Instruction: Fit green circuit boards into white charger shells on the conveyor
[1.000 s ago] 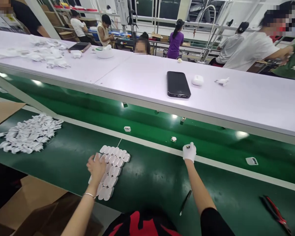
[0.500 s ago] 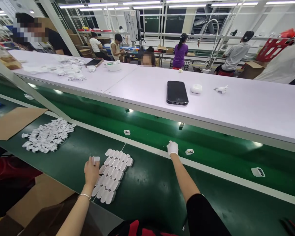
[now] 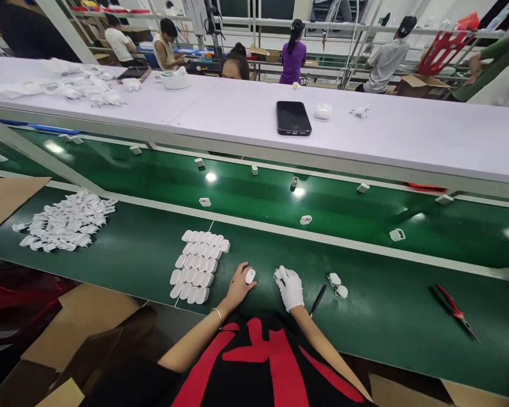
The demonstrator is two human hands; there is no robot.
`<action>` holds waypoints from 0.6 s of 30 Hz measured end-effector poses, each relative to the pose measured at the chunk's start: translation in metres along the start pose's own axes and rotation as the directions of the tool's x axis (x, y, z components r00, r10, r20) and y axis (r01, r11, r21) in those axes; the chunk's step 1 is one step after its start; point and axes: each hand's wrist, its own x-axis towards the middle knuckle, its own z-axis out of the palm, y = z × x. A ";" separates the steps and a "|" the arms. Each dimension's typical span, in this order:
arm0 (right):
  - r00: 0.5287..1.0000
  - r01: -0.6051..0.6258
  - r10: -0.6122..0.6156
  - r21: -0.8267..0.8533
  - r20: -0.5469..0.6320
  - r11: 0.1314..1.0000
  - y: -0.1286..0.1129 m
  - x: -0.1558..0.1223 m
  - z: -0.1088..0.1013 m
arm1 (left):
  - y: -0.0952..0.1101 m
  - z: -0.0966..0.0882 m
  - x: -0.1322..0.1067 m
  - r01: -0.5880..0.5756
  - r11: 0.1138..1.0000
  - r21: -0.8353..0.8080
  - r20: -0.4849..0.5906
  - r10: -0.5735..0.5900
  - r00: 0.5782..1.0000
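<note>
A white oval plastic housing (image 3: 250, 276) is pinched by the bare left hand (image 3: 238, 284); a small pale part (image 3: 277, 273) is touched by the white-gloved right hand (image 3: 291, 289), though whether it is gripped cannot be told. Five rows of smooth white housings (image 3: 197, 263) are set out at ten o'clock; two loose white rounded parts (image 3: 341, 291) are left at three, and open white housings (image 3: 306, 220) at twelve. Both forearms are angled inward, the gloved palm turned down.

**Head camera, single view**

Sat on wearer's head; faced forward and down. Left hand (image 3: 240, 282) and gloved right hand (image 3: 290, 289) showed near, below centre, over green bench (image 3: 385, 322); white shelf (image 3: 385, 135) crossed farther off, purple-shirted person (image 3: 293, 56) beyond.
</note>
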 end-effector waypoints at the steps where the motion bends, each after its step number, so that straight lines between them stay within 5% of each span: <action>1: 1.000 -0.021 0.022 0.037 -0.014 0.999 0.000 0.002 0.001 | -0.003 -0.002 0.003 -0.025 1.000 -0.018 0.025 0.026 0.999; 6: 0.994 -0.073 0.093 0.308 -0.049 0.949 -0.026 0.002 0.004 | 0.009 -0.016 0.009 -0.135 0.988 -0.072 0.039 0.139 0.990; 13: 0.988 0.148 -0.103 0.567 -0.112 0.811 -0.080 -0.026 -0.030 | 0.064 -0.046 0.004 -0.276 0.960 -0.036 -0.002 0.276 0.961; 18: 0.854 0.511 -0.400 0.389 -0.333 0.767 -0.099 -0.037 -0.050 | 0.080 -0.057 0.001 -0.313 0.949 0.021 -0.049 0.314 0.948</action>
